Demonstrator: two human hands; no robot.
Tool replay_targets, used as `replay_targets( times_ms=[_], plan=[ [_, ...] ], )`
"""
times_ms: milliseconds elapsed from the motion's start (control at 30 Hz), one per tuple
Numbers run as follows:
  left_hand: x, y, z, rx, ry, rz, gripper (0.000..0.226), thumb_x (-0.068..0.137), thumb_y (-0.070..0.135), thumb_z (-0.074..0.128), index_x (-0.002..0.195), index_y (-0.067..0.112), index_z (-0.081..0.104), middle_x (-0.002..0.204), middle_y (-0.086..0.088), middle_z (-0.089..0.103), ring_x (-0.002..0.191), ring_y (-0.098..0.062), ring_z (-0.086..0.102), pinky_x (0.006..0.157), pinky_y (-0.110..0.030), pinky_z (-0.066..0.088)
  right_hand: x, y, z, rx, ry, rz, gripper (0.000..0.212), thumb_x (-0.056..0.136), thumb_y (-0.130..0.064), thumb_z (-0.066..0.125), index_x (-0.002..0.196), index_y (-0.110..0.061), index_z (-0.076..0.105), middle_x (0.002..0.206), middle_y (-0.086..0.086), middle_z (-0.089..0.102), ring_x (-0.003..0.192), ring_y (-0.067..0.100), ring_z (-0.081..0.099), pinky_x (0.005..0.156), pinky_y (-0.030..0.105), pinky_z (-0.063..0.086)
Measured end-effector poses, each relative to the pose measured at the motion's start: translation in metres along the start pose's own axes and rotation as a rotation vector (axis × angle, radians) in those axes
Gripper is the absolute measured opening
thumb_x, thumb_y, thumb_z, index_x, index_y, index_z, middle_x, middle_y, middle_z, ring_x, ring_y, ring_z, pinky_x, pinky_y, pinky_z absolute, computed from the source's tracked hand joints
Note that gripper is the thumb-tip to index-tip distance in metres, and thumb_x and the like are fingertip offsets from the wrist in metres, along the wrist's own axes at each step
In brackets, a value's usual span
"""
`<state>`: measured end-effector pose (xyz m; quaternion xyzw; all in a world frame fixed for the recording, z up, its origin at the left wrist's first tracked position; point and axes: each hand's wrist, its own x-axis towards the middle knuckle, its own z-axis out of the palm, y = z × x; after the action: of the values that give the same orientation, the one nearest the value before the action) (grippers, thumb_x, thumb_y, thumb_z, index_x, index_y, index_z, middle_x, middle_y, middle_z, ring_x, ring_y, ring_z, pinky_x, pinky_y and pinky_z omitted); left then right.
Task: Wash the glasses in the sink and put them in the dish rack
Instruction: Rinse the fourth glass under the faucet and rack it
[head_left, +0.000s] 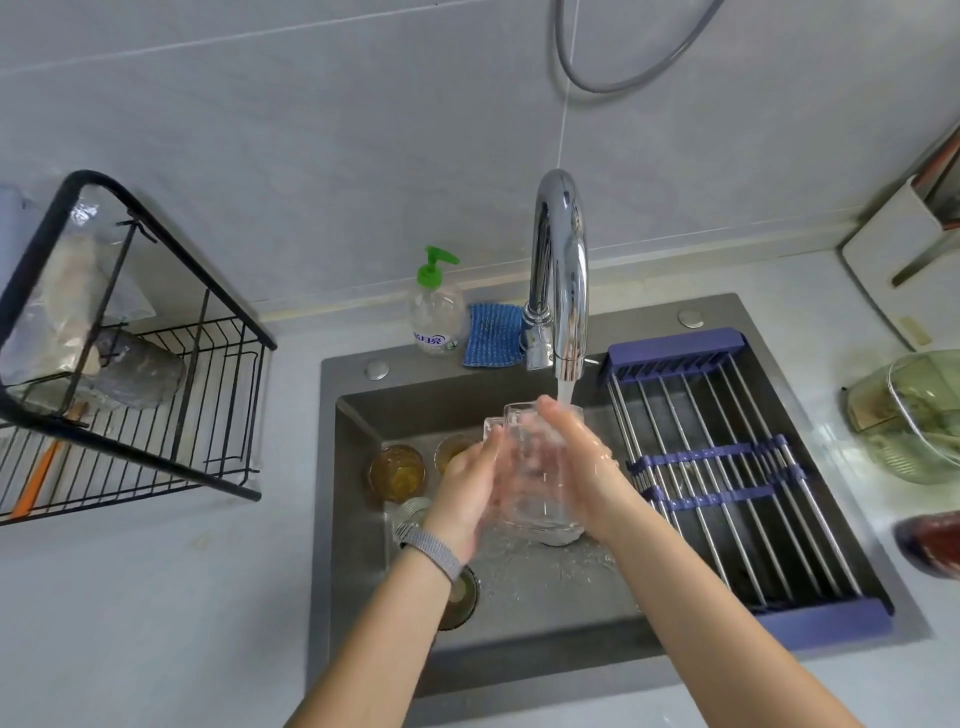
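Two bare forearms enter from the bottom edge, no sleeves visible on either. Left wrist carries a grey woven band (434, 552), mesh-like texture, snug fit; a rounded metallic piece shows at its outer edge, likely a watch case, face not visible. Left hand (464, 493): no rings seen. Right hand (574, 457): wet, glistening with water along the back and wrist, no rings or band. Fingernails too blurred to tell. Rest of the person is out of frame.

Rack (737, 483) lies across sink's (353, 467) right side.
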<state>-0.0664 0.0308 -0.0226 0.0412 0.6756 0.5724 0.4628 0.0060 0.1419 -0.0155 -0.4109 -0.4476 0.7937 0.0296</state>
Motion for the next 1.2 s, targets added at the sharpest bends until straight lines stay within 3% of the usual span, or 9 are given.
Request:
replay_targets(
  times_ms=[133,333,500,633,767,867,933,1067,1200],
  plan=[
    [-0.004,0.005,0.001,-0.109,0.093,-0.018,0.06,0.075,0.058,0.064,0.103,0.006,0.071,0.098,-0.011,0.074,0.092,-0.029,0.069,0.087,-0.043,0.055,-0.006,-0.001,0.003,-0.078,0.238,-0.052,0.061,0.08,-0.072,0.055,0.101,-0.017,0.071,0.104,0.011,0.073,0.095,0.026,0.07,0.088,0.043,0.053],
    [0.001,-0.005,0.009,0.02,0.196,0.065,0.046,0.084,0.041,0.071,0.06,0.019,0.039,0.056,0.0,0.048,0.054,-0.013,0.045,0.056,-0.027,0.039,-0.009,0.024,0.019,-0.526,0.308,-0.3,0.067,0.091,-0.059,0.037,0.135,-0.009,0.04,0.129,0.008,0.058,0.121,0.028,0.056,0.102,0.048,0.045],
    [-0.003,-0.008,0.012,-0.043,0.184,0.074,0.055,0.061,0.059,0.077,0.069,0.014,0.046,0.078,-0.009,0.053,0.074,-0.026,0.051,0.072,-0.042,0.047,0.025,-0.008,0.003,-0.026,0.363,0.191,0.07,0.094,-0.065,0.021,0.122,-0.018,0.065,0.115,0.012,0.068,0.104,0.033,0.065,0.097,0.053,0.049],
    [0.0,-0.006,0.009,-0.065,0.236,0.078,0.043,0.081,0.042,0.074,0.063,0.016,0.046,0.071,-0.01,0.057,0.073,-0.023,0.055,0.072,-0.04,0.049,-0.004,0.008,0.027,-0.248,0.405,-0.037,0.082,0.083,-0.07,0.014,0.128,-0.015,0.055,0.123,0.011,0.063,0.115,0.031,0.059,0.105,0.051,0.042],
    [-0.004,-0.007,0.01,-0.021,0.243,0.091,0.044,0.087,0.031,0.071,0.062,0.018,0.038,0.064,-0.007,0.048,0.065,-0.018,0.048,0.066,-0.03,0.044,0.009,-0.015,0.015,0.047,0.372,0.286,0.052,0.101,-0.053,0.025,0.102,-0.013,0.059,0.098,0.012,0.064,0.095,0.028,0.06,0.099,0.046,0.042],
    [0.002,-0.01,0.004,-0.039,0.263,0.093,0.038,0.084,0.041,0.072,0.073,0.012,0.051,0.073,-0.015,0.057,0.072,-0.024,0.053,0.072,-0.036,0.048,0.002,-0.001,0.028,-0.252,0.334,0.048,0.052,0.103,-0.049,0.021,0.097,-0.014,0.058,0.096,0.007,0.063,0.084,0.021,0.061,0.079,0.037,0.05],
    [0.003,-0.011,0.001,-0.041,0.246,0.086,0.037,0.083,0.044,0.072,0.078,0.013,0.054,0.076,-0.016,0.06,0.075,-0.026,0.055,0.074,-0.038,0.05,-0.005,0.011,0.034,-0.303,0.372,-0.025,0.057,0.101,-0.053,0.022,0.115,-0.011,0.058,0.11,0.005,0.064,0.1,0.024,0.062,0.093,0.045,0.049],
    [-0.003,-0.008,0.006,0.023,0.246,0.134,0.037,0.084,0.035,0.074,0.072,0.012,0.047,0.074,-0.017,0.055,0.076,-0.022,0.054,0.079,-0.037,0.05,0.007,-0.004,0.017,0.095,0.34,0.189,0.043,0.105,-0.037,0.03,0.101,-0.009,0.063,0.089,0.005,0.068,0.077,0.019,0.063,0.075,0.034,0.05],
    [-0.003,-0.001,-0.005,0.029,0.24,0.231,0.053,0.074,0.047,0.078,0.071,0.001,0.052,0.083,-0.022,0.068,0.083,-0.036,0.067,0.087,-0.052,0.056,-0.013,0.008,0.025,-0.032,0.198,0.097,0.049,0.105,-0.046,0.023,0.104,-0.022,0.066,0.11,0.004,0.064,0.103,0.023,0.059,0.092,0.038,0.046]
  ],
)
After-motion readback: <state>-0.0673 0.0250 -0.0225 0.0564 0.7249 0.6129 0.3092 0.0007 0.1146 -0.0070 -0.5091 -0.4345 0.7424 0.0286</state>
